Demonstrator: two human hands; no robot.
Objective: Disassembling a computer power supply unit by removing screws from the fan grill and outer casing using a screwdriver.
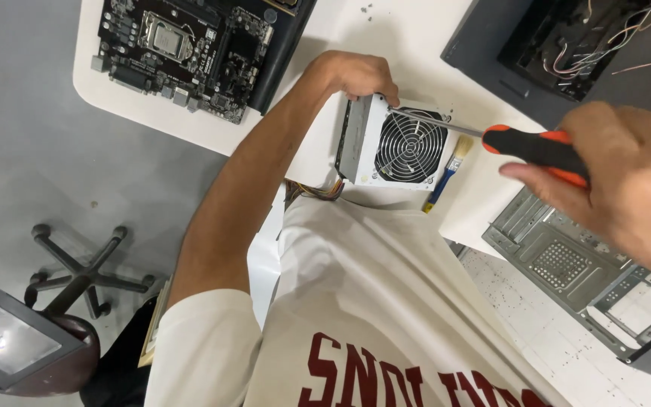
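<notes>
Left hand [356, 75] atop power supply [393, 143].

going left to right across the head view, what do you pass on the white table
black motherboard with a silver processor → left hand → white power supply box with a round fan grille → small blue-handled brush → orange and black screwdriver → right hand
</notes>
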